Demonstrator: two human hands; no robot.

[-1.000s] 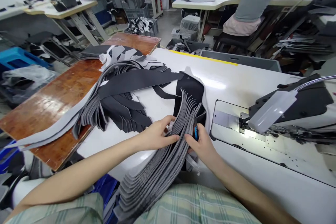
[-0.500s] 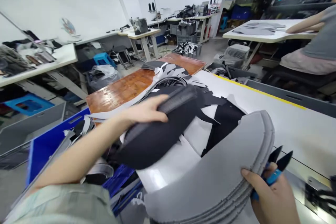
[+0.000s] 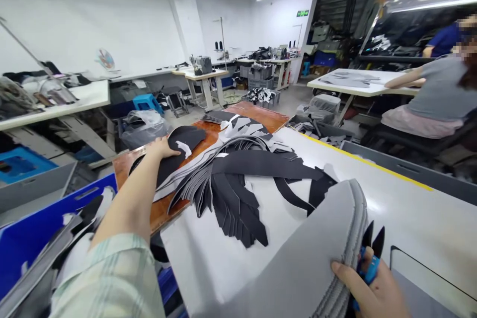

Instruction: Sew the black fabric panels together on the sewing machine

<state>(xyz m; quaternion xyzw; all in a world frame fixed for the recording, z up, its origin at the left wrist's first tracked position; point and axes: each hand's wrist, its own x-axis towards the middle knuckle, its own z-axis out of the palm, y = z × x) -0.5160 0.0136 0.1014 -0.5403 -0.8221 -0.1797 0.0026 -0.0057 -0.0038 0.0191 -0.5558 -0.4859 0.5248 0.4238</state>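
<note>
At the left, my left hand (image 3: 161,149) is closed over a curved stack of black fabric pieces (image 3: 188,138) on the brown wooden board; its fingertips are partly hidden. A white scrap (image 3: 184,149) lies on that stack. My right hand (image 3: 372,283) grips a thick stack of curved grey fabric pieces (image 3: 305,253), thumb on top, along the stitched edge. The same hand also holds blue-handled thread snips (image 3: 372,258), their dark blades pointing up and apart. Between my hands, fanned black strips (image 3: 238,203) and layered grey strips (image 3: 197,179) lie on the white table.
A blue crate (image 3: 93,191) full of fabric pieces stands at the lower left. The wooden board (image 3: 257,112) adjoins the white table (image 3: 395,179), which has a yellow edge strip. Grey bins (image 3: 406,164) line its far right side. A co-worker (image 3: 439,89) sits at another table.
My left hand has carried the black stack left and away from me, down onto the wooden board, uncovering the black strips. My right hand, with grey stack and snips, appears slightly lower and further left.
</note>
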